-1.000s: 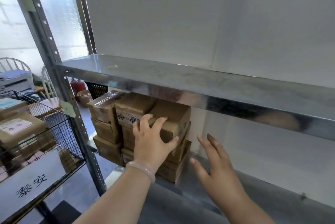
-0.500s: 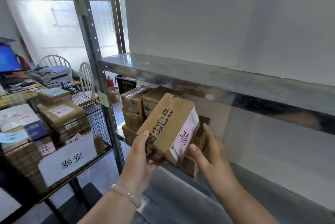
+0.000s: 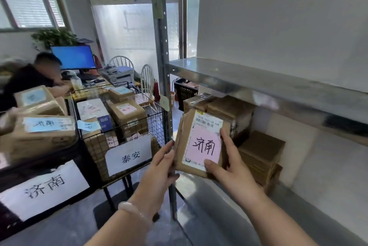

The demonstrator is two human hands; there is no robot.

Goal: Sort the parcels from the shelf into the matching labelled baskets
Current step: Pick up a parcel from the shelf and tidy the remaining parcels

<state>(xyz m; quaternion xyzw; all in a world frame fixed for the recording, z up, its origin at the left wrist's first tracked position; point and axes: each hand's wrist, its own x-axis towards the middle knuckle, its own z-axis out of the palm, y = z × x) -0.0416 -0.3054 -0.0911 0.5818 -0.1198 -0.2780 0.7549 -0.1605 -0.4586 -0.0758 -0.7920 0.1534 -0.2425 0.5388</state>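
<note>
The parcel (image 3: 201,142), a flat brown carton, is held in the air with its front to the camera, just to the right of the shelf post (image 3: 165,66) and in front of the lower shelf opening. A pink label (image 3: 203,146) on its front has 济南 written by hand in black. Above this label is a white shipping sticker with a barcode, but its small print is too blurred to read.

Both hands hold the parcel. The left hand (image 3: 159,168) grips its left edge, with the thumb on the front. The right hand (image 3: 231,168) grips the right edge, with the thumb pressed on the lower corner of the label. A pale bracelet (image 3: 135,212) is on the left wrist.

To the right of the post, behind the parcel, more brown cartons (image 3: 260,152) are stacked on the lower shelf, under the metal shelf board (image 3: 258,82).

To the left of the post stands a wire basket (image 3: 155,124) full of parcels, with a white sign 泰安 (image 3: 130,156) on its front. Further left of the post is what seems to be a second, dark basket (image 3: 59,158), also loaded with cartons, and its sign (image 3: 43,188) reads 济南. Far to the left of the post, behind the baskets, a person (image 3: 29,78) sits at a surface with a blue monitor (image 3: 73,56).
</note>
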